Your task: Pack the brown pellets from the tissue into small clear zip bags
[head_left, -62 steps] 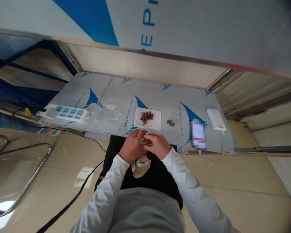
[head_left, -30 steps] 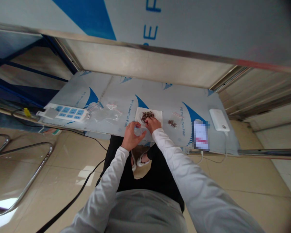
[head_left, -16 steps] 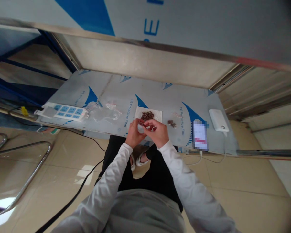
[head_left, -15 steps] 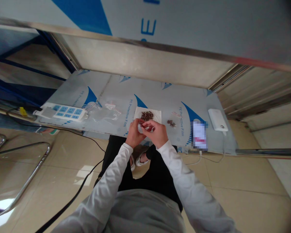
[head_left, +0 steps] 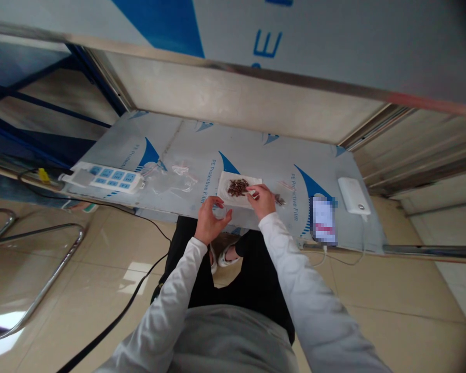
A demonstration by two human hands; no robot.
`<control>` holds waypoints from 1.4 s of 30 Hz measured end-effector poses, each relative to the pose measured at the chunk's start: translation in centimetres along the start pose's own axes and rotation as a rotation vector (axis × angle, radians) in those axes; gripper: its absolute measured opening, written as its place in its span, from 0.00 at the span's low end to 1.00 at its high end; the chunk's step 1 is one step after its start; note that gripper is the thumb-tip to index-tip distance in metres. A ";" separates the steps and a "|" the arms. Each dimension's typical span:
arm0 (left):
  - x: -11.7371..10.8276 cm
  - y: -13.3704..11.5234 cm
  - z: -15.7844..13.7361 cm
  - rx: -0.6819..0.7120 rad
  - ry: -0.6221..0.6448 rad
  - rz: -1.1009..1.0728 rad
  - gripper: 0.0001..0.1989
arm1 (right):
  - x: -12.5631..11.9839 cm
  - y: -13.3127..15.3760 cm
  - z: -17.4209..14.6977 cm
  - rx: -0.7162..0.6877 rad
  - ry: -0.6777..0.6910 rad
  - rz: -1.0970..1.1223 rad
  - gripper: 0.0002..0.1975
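Note:
A pile of small brown metal pieces [head_left: 237,187], perhaps screws, lies on a white sheet [head_left: 224,178] on the bench. At the pile's right edge is my right hand [head_left: 263,201], its thumb and fingertips pinched together; what they hold, if anything, is too small to make out. My left hand [head_left: 210,220] hovers by the bench's front edge, left of the sheet, thumb and fingers apart and nothing visible in it. Just right of my right hand, partly hidden by it, is a small clear bag [head_left: 280,200] with similar dark pieces.
Clear plastic bags [head_left: 174,178] lie on the left of the film-covered bench [head_left: 241,140], beside a white power strip [head_left: 114,177]. To the right are a phone [head_left: 323,220] and a white power bank [head_left: 353,196], both cabled. A shelf edge [head_left: 233,70] runs overhead.
My hands, together in front of the sheet before, have parted. The left moved slightly left and spread its fingers; the right went to the pile. The view shifted slightly.

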State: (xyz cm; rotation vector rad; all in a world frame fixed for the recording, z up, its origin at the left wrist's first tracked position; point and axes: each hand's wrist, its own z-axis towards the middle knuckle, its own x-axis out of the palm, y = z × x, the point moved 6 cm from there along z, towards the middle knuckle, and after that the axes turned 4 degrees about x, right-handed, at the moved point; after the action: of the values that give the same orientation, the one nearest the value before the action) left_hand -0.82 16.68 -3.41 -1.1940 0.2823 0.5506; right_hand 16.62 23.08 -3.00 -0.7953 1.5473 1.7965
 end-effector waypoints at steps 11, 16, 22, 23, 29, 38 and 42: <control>-0.6 0.2 -0.4 -0.009 0.009 0.013 0.14 | 4.9 -2.8 2.5 0.025 0.203 -0.283 0.12; -0.5 0.2 -0.2 0.016 0.007 0.011 0.13 | 4.8 -2.9 2.7 0.103 0.187 -0.310 0.13; 0.0 0.1 0.0 0.008 0.023 0.009 0.13 | 3.8 -2.9 3.3 0.142 0.133 -0.232 0.11; 0.0 0.0 0.1 0.005 0.023 0.009 0.13 | 3.3 -2.4 3.0 0.137 0.123 -0.203 0.10; 0.9 -0.8 0.4 0.031 0.042 -0.031 0.15 | -1.1 4.2 -2.2 -0.056 0.106 0.254 0.08; 1.9 -2.0 -0.1 0.044 0.096 -0.072 0.15 | -0.7 8.1 -4.6 -0.230 0.251 0.015 0.06; 1.5 -1.5 -0.5 0.019 0.081 -0.084 0.14 | -0.3 8.3 -5.5 -0.272 0.179 0.025 0.06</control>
State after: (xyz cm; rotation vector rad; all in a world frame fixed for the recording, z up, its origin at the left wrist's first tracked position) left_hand 1.32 16.25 -3.16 -1.2060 0.3041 0.4268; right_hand 10.57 16.64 1.59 -1.0961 1.4438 2.0285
